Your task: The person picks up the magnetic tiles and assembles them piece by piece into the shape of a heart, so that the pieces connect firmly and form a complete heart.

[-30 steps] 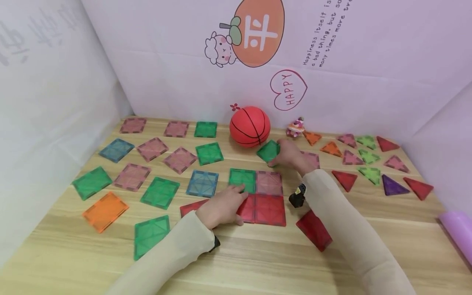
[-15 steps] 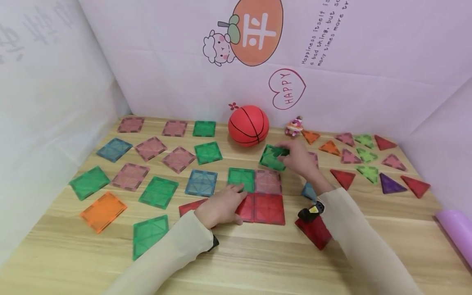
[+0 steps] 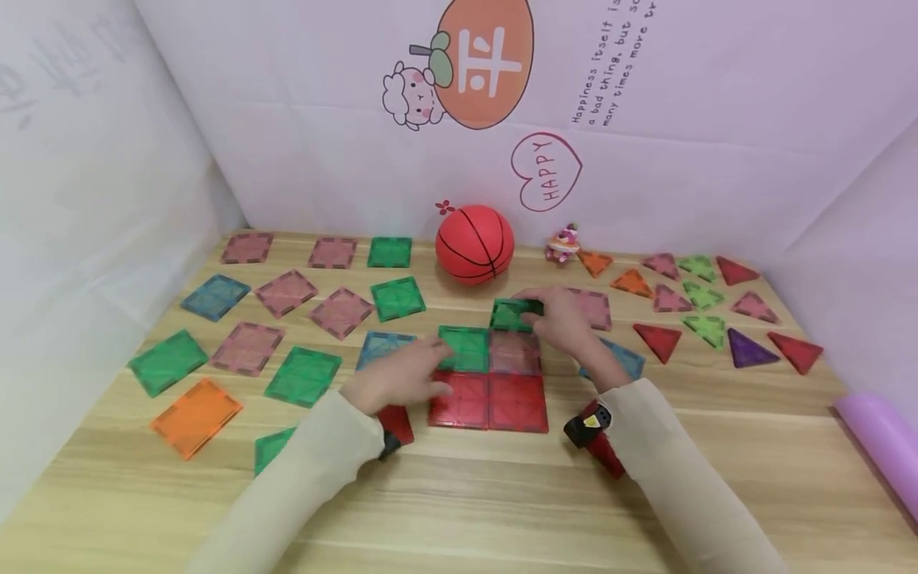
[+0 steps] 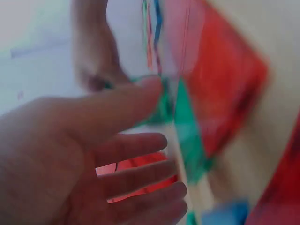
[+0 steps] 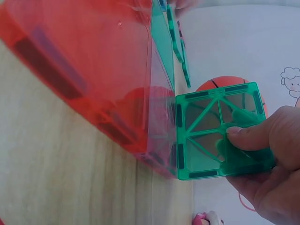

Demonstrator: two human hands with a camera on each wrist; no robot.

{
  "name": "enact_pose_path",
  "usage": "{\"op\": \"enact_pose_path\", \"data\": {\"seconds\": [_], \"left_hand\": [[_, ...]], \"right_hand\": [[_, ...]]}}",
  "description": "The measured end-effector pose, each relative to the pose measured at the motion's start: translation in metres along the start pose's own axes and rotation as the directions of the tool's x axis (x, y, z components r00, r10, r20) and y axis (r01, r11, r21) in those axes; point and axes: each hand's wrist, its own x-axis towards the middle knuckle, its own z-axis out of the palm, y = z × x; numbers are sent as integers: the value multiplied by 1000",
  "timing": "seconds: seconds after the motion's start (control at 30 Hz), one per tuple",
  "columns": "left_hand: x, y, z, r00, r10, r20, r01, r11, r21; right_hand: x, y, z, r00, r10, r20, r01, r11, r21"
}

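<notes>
A green square magnetic tile (image 5: 197,140) is pinched by my right hand (image 3: 566,323), thumb on one face and fingers behind. Its free edge is right at the far edge of a pink square tile (image 3: 514,352), and it stands at an angle to that tile in the right wrist view. The pink one forms a two-by-two block with a flat green tile (image 3: 468,349) and two red tiles (image 3: 518,404). My left hand (image 3: 398,376) is over the block's left side, fingers spread and holding nothing; the left wrist view is blurred.
A red ball (image 3: 475,245) and a small figurine (image 3: 562,244) stand by the back wall. Loose square tiles, such as an orange one (image 3: 197,418), lie at left. Several triangles, one purple (image 3: 750,349), are at right. A purple roll (image 3: 875,454) lies at the right edge.
My right hand has brought the green tile from near the ball toward me, up to the pink tile's far edge. My left hand has moved left, off the red tile.
</notes>
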Motion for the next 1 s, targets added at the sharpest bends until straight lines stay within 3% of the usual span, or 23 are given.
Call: {"op": "enact_pose_path", "data": {"seconds": [0.13,0.33,0.47,0.6,0.7,0.83,1.0], "left_hand": [[-4,-28,-21,996,-81,-37,82,997,14],[-5,-57,-33,972,-224,75,219,973,74],[0,-63,-32,963,-251,97,240,964,111],[3,-63,-31,971,-222,87,207,967,147],[4,-65,-31,984,-166,57,159,982,106],[7,-62,-39,996,-85,23,84,995,44],[12,-49,-55,998,39,-40,-35,993,109]], "right_hand": [[3,-1,1,1000,-12,16,12,1000,-1],[4,-2,1,999,-12,35,12,1000,12],[3,-1,1,1000,-3,28,2,1000,20],[1,0,3,999,1,34,-2,1000,18],[0,-1,3,999,-6,36,5,1000,18],[0,-1,2,999,-19,38,18,999,39],[2,0,0,999,-28,43,26,999,48]]}}
